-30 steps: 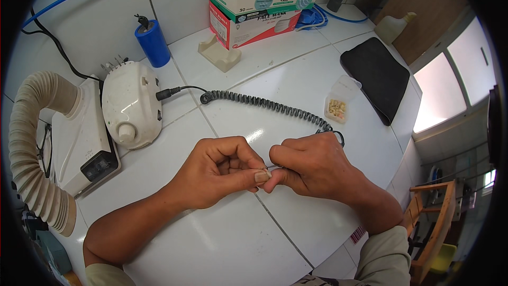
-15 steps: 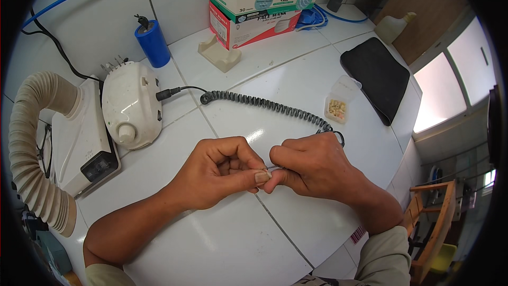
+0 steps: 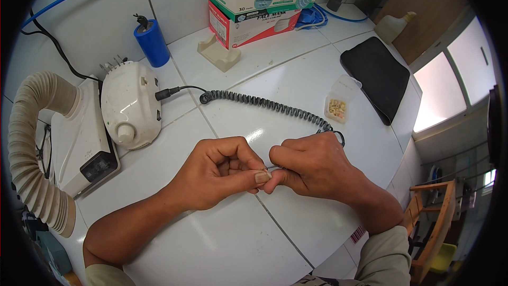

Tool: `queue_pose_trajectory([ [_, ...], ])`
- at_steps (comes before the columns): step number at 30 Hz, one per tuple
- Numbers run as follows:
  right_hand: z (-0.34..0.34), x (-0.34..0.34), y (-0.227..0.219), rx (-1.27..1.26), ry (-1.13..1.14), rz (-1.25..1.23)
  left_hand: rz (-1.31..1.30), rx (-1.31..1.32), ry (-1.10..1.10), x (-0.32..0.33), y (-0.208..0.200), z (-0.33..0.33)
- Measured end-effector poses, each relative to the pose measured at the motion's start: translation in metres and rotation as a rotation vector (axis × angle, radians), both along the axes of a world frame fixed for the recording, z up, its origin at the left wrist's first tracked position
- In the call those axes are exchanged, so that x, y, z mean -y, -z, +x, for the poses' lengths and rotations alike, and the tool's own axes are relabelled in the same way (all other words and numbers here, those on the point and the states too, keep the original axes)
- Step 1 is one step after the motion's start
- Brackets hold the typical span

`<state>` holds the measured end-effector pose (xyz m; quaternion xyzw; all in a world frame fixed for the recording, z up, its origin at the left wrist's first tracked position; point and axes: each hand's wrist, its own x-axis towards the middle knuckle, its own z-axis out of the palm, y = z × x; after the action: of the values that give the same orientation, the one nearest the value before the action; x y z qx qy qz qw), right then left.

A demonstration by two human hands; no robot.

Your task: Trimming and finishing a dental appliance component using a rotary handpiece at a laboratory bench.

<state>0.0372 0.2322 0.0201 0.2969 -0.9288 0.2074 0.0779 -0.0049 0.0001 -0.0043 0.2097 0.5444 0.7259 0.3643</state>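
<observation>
My left hand is closed, with thumb and forefinger pinching a tiny pale piece that is mostly covered by the fingertips. Close against it, my right hand is wrapped round a rotary handpiece. Its body is hidden by the fingers; only a thin metal tip shows beside the pale piece. A black coiled cord runs from behind my right hand to a white control unit with a knob at the left. Both hands are just above the white tiled table.
A white machine with a ribbed hose stands far left. Behind are a blue cylinder, a beige holder and stacked mask boxes. A small clear box of tooth-like pieces and a black pouch lie right.
</observation>
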Motion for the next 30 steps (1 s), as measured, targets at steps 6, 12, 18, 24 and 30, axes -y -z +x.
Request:
queue_pose_trajectory([
  [6, 0.0000, 0.0004, -0.0002, -0.003, -0.004, -0.002, 0.009, -0.019, 0.008, 0.0005, 0.0021, 0.0001],
  [12, -0.0001, -0.0003, 0.0007, -0.001, -0.001, 0.006, 0.013, -0.018, 0.007, 0.0002, 0.0015, 0.0004],
  [18, 0.0000, 0.0001, -0.0005, 0.004, -0.004, -0.015, -0.009, -0.003, -0.006, -0.0003, -0.0011, 0.0005],
  [24, -0.0002, 0.0001, -0.0005, -0.006, -0.006, 0.003, -0.012, 0.032, -0.017, -0.0012, -0.0048, 0.0010],
  [30, -0.0003, 0.0002, -0.0009, 0.007, -0.003, 0.001, -0.015, 0.035, -0.022, -0.0010, -0.0042, 0.0010],
])
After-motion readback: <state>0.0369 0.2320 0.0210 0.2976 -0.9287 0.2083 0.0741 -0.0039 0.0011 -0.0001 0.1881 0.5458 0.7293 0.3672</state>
